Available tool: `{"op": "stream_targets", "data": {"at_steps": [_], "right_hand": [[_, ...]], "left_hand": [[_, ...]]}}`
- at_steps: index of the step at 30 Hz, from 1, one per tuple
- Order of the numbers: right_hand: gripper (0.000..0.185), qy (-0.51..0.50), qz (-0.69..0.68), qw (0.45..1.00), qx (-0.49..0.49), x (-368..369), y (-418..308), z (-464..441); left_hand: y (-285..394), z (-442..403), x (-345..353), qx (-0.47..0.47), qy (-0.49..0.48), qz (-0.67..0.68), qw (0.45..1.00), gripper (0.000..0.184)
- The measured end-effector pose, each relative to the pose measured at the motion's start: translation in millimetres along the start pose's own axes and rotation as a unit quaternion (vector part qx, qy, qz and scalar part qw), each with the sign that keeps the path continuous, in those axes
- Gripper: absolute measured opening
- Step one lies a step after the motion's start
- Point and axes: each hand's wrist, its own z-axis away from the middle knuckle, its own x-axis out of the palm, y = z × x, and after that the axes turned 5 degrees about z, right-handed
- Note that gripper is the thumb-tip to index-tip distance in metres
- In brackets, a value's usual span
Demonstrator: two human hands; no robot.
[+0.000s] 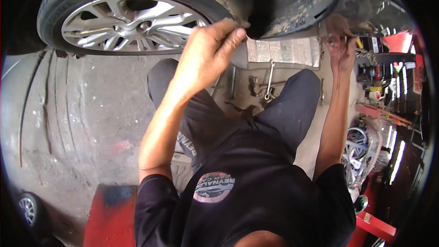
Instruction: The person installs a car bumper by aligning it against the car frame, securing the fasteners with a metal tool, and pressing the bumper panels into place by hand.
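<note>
My left hand is raised beside the tire of a car wheel with a silver alloy rim. Its thumb and fingers are pinched together at the muddy wheel arch liner; whatever lies between the fingertips is too small and blurred to name. My right hand reaches up to the lower edge of the glossy dark body panel, thumb and fingers apart, its fingertips against or just under the panel. The panel mirrors part of this hand.
Between my knees a combination wrench lies by other tools and a dark bar. A silvery mat is under the car. Red equipment stands behind at left, with another wheel. Clutter lines the right side.
</note>
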Motion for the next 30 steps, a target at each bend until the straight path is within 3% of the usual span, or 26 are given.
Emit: {"op": "stream_targets", "data": {"at_steps": [3, 5, 7, 9, 11, 12, 15, 17, 20, 23, 24, 25, 30], "right_hand": [[0.051, -0.03, 0.031, 0.998, -0.04, -0.1, 3.1, 2.2], [0.047, 0.003, 0.056, 0.998, -0.04, -2.8, 4.9, -1.0], [0.043, 0.046, 0.081, 0.994, -0.054, 10.0, 5.4, 1.9], [0.037, 0.071, 0.085, 0.992, -0.058, 21.0, 7.0, 5.4], [0.037, 0.09, 0.089, 0.989, -0.076, 19.5, 12.7, 0.7], [0.04, 0.096, 0.117, 0.984, -0.096, 25.0, 9.6, 2.5], [0.061, 0.137, 0.159, 0.971, -0.116, 21.5, 19.1, -0.9], [0.071, 0.078, 0.142, 0.978, -0.131, 27.1, 1.4, 8.8], [0.081, 0.071, 0.036, 0.99, -0.12, 20.8, 21.8, 9.5], [0.082, 0.036, 0.207, 0.954, -0.215, -2.3, 43.3, 1.0], [0.083, 0.024, 0.244, 0.941, -0.235, -11.3, 44.6, -1.8], [0.084, -0.005, 0.268, 0.933, -0.24, -11.5, 45.5, 7.0], [0.085, -0.028, 0.232, 0.935, -0.268, -19.4, 59.5, 1.0]], "left_hand": [[-1.0, -9.6, 16.1, 0.09, 0.011, -0.072, 0.993, 0.018], [-26.7, -12.8, 41.3, -0.001, -0.136, -0.258, 0.956, 0.018], [-100.7, -6.0, 88.2, -0.066, -0.254, -0.367, 0.892, 0.021], [-212.2, 21.3, 129.2, -0.03, -0.306, -0.419, 0.854, 0.022], [-270.0, 25.4, 155.7, -0.251, -0.427, -0.417, 0.762, 0.03], [-307.7, 46.6, 166.3, -0.25, -0.344, -0.45, 0.785, 0.034], [-313.2, 59.7, 170.9, -0.351, -0.327, -0.485, 0.731, 0.031], [-338.0, 62.7, 169.7, -0.331, -0.364, -0.496, 0.715, 0.028], [-373.0, 66.8, 185.0, -0.332, -0.336, -0.506, 0.722, 0.032], [-463.0, 114.8, 182.3, -0.294, -0.274, -0.58, 0.709, 0.026], [-397.5, 99.5, 198.6, -0.315, -0.186, -0.613, 0.7, 0.028], [-383.7, 90.3, 204.3, -0.385, -0.158, -0.598, 0.685, 0.029], [-370.7, 84.4, 188.5, -0.416, -0.216, -0.582, 0.665, 0.027]]}}
